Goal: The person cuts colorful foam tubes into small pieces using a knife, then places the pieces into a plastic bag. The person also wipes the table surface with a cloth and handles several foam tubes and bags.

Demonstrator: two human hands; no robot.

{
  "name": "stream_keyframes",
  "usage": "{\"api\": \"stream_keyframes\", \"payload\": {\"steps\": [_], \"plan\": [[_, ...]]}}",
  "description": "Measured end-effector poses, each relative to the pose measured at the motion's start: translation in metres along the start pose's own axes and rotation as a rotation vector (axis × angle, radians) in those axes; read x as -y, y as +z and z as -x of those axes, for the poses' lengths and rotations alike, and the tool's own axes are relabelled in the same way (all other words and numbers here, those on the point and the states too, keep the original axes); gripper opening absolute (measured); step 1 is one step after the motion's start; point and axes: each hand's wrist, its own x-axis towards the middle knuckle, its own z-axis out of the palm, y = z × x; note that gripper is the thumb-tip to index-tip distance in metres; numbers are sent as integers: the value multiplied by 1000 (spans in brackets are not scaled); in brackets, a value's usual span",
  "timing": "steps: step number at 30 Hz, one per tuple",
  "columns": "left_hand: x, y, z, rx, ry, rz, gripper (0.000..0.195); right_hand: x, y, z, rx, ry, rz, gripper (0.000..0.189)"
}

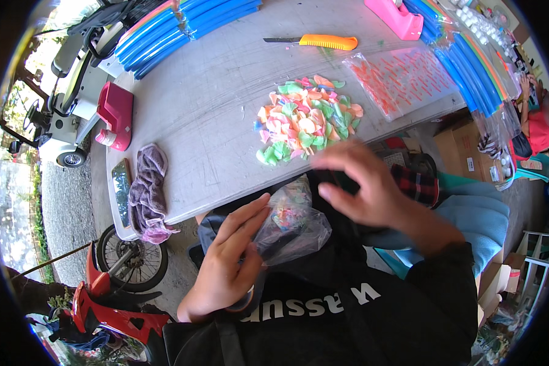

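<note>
My left hand (pixel 231 254) holds a clear plastic bag (pixel 297 233) against my lap, with its fingers along the bag's left side. Inside the bag is a small bunch of multicoloured pieces (pixel 287 217). Just off the table's near edge hovers my right hand (pixel 363 190), blurred, its thumb and fingers apart and nothing visible between them. Beyond it, a loose pile of thin, curled pieces (pixel 304 121) in green, orange, pink and some blue lies on the grey table (pixel 201 123).
A yellow box cutter (pixel 327 42) lies blade out. Around it are a bag of orange sticks (pixel 402 82), bundled blue tubes (pixel 187 25), pink tape dispensers (pixel 119 114), a grey cloth (pixel 148 192) and a phone (pixel 121 192). A red motorcycle (pixel 114 311) stands left; another person (pixel 537 130) sits right.
</note>
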Motion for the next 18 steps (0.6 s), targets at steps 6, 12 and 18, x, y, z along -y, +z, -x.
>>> {"api": "stream_keyframes", "payload": {"steps": [6,12,18], "plan": [[10,3,17,-14,-105,111,55,-57,23,-34,50,81,591,101],[12,1,19,-55,-146,182,56,-73,45,-60,41,-4,630,88],[14,-5,14,-70,-142,319,56,-92,54,-80,-44,-123,617,54]]}}
